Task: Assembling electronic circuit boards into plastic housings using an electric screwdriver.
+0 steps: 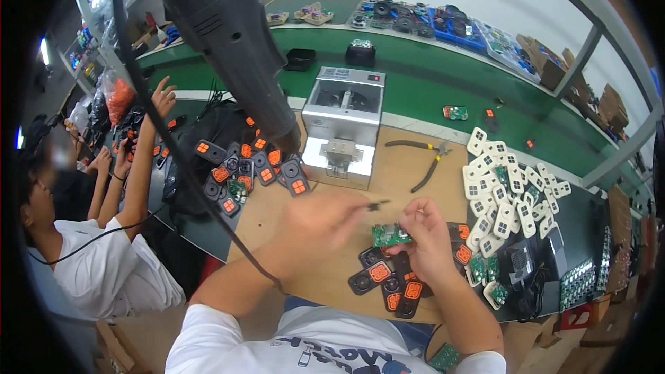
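Observation:
My right hand pinches a small green circuit board at its right end, above the brown work mat. To the left of the board, my left hand is smeared by motion. A small dark piece sticks out from its fingertips, too blurred to tell its kind. Below the board lies a pile of black remote-like housings with orange button pads. Beyond my hands stands a silver bench machine with a bright white front. Yellow-and-black cutting pliers lie open to its right.
A dark power tool hangs at upper left, its cable crossing the view. More orange-and-black housings lie left of the machine. White housings are heaped at right. A co-worker sits at left, one arm raised.

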### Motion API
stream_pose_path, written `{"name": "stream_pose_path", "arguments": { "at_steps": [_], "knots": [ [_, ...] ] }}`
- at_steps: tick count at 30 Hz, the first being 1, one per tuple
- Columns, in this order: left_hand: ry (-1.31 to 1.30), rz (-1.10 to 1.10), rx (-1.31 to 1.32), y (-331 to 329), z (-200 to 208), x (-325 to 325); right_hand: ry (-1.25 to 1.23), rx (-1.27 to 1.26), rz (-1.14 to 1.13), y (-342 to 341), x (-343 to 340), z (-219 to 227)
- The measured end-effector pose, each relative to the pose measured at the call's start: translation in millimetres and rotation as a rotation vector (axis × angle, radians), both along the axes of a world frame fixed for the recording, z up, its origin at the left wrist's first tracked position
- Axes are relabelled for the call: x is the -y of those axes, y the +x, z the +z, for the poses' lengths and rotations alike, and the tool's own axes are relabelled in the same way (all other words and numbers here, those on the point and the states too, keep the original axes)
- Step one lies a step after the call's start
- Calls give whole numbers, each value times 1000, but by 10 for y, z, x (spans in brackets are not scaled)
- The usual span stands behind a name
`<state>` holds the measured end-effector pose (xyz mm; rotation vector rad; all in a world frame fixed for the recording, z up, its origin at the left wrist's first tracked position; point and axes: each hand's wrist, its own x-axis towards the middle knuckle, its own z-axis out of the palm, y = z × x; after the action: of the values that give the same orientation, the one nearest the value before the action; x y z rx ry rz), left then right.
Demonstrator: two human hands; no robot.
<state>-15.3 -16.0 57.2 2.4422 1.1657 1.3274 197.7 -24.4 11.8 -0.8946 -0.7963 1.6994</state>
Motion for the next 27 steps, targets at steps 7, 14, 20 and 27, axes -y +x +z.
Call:
{"name": "stream_pose_path", "arguments": {
  "at_steps": [7, 14, 20, 27],
  "knots": [
    [-113, -143, 56, 400, -321, -256, -131, -283, -43, 154, -44, -72],
    [-472, -121, 460, 394, -461, -181, 106, 17, -63, 94, 32, -31],
    [-410, -94, 532, 442, -472, -101, 405, 216, -208, -15, 107, -30],
    [-383, -72, 571, 374, -480, -116, 344, 205, -219, 35, 92, -42]
  ]
}}
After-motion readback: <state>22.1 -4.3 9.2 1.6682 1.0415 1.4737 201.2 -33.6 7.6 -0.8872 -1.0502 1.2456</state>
